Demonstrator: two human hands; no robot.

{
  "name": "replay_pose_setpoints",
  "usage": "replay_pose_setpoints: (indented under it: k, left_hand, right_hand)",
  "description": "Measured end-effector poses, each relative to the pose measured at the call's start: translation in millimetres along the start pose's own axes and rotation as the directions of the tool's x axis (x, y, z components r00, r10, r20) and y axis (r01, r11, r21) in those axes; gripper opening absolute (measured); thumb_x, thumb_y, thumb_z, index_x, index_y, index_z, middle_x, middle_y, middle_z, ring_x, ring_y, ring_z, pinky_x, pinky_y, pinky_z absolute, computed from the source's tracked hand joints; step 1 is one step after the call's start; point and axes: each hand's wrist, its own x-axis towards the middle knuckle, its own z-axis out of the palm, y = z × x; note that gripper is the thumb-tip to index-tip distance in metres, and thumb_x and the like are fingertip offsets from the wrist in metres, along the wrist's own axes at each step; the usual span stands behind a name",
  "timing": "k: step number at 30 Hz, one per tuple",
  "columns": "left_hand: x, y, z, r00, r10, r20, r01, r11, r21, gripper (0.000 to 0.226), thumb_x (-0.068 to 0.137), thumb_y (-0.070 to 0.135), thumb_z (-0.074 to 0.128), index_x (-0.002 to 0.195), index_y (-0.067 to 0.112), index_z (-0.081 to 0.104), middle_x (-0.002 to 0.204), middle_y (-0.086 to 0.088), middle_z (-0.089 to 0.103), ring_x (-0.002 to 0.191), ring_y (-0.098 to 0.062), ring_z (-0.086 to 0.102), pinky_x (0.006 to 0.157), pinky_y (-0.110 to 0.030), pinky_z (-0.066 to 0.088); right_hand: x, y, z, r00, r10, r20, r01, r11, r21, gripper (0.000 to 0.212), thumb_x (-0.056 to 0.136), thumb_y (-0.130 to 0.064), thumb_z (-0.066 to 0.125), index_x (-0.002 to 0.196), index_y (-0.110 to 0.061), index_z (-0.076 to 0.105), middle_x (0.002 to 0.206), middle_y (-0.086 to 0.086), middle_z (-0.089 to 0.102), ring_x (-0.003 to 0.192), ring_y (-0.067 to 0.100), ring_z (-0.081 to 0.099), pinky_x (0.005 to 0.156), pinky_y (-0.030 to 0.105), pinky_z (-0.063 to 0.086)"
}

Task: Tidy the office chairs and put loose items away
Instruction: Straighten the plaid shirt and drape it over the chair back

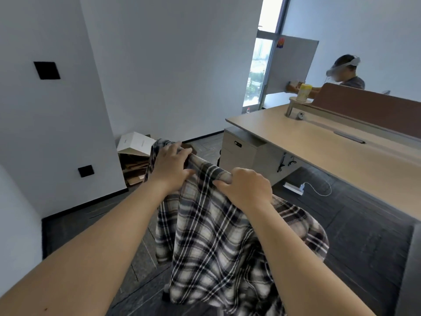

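Long wooden desk (319, 142) with a brown divider (364, 99) fills the right of frame, a drawer unit (237, 151) tucked under its near end, and flattened cardboard (134, 165) leans against the wall left of centre. Centre and lower frame: plaid shirt (218, 236) hangs draped over a chair back that it almost fully hides. Your left hand (169, 166) rests on its top edge left of centre with fingers spread and laid over the cloth, your right hand (246, 187) just to the right with fingers curled round and gripping the fabric-covered top edge.
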Motion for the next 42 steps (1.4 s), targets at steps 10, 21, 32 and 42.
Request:
replay_pose_setpoints:
  k: [10,21,32,42]
  left_hand:
    - [7.5,18.7,32.8,0.959,0.282,-0.038,-0.278,0.957,0.082,0.09,0.064,0.083,0.022,0.098,0.006,0.055,0.092,-0.006,0.055,0.093,-0.021,0.043,0.103,-0.04,0.026]
    - [19.6,38.6,51.9,0.918,0.329,-0.22,-0.328,0.944,0.044,0.099,0.057,0.088,0.015,0.078,-0.001,0.056,0.072,-0.003,0.045,0.078,-0.018,0.038,0.066,-0.022,0.008]
    - [24.9,50.1,61.1,0.873,0.42,-0.248,-0.422,0.905,0.048,0.103,0.057,0.088,0.014,0.079,-0.003,0.056,0.076,-0.019,0.06,0.082,-0.032,0.051,0.071,-0.023,0.009]
    - [61.7,103.4,91.8,0.846,0.512,-0.152,-0.522,0.852,-0.035,0.053,0.071,0.046,0.065,0.091,-0.001,0.055,0.088,-0.013,0.054,0.099,-0.031,0.048,0.085,-0.035,0.024]
  right_hand:
    - [-8.5,65.7,-2.0,0.975,-0.057,-0.215,0.025,0.988,-0.15,0.061,0.067,-0.075,0.047,0.058,-0.016,0.038,0.068,-0.002,0.049,0.062,0.018,0.052,0.055,0.026,0.035]
    - [-0.8,94.8,-5.5,0.974,-0.019,-0.224,-0.002,0.995,-0.095,0.064,0.061,-0.079,0.047,0.05,-0.019,0.026,0.054,-0.007,0.035,0.059,0.018,0.047,0.054,0.025,0.031]
    - [-8.8,105.2,-12.1,0.978,0.071,-0.197,-0.078,0.996,-0.031,0.063,0.06,-0.077,0.053,0.05,-0.018,0.03,0.056,-0.005,0.043,0.061,0.02,0.051,0.058,0.027,0.036]
    - [-16.6,148.2,-18.9,0.916,0.19,-0.352,-0.254,0.956,-0.147,0.061,0.068,-0.073,0.048,0.055,-0.016,0.031,0.069,0.001,0.049,0.064,0.019,0.046,0.066,0.032,0.037]
